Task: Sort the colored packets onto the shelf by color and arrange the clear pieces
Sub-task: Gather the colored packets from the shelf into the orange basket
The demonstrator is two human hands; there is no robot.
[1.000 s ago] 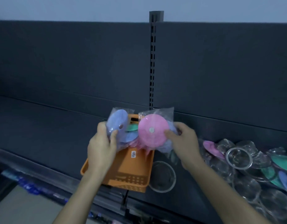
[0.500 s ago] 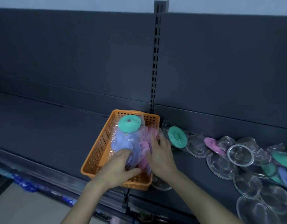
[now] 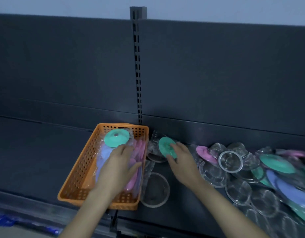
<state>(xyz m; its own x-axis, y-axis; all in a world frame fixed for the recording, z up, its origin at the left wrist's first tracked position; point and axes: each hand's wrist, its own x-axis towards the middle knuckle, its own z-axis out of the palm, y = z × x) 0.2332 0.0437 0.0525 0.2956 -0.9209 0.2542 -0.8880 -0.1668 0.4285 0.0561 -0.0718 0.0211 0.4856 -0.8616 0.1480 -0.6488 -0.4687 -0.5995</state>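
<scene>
An orange perforated basket (image 3: 76, 174) stands on the dark shelf (image 3: 36, 152) and holds blue, pink and green packets; a green packet (image 3: 116, 137) leans at its far end. My left hand (image 3: 117, 167) lies flat on the packets inside, fingers straight. My right hand (image 3: 180, 158) reaches to a green packet (image 3: 165, 145) just right of the basket, thumb and fingers on it. Clear round pieces (image 3: 213, 172) and more coloured packets (image 3: 277, 164) lie spread to the right.
A slotted upright post (image 3: 138, 69) divides the back panel. One clear round piece (image 3: 155, 189) lies by the basket's near right corner. The shelf left of the basket is bare. The shelf's front edge (image 3: 28, 203) runs below.
The blue and pink packets I held up went down into the basket. My left hand stays on them; my right hand has left the basket and moved right to the green packet.
</scene>
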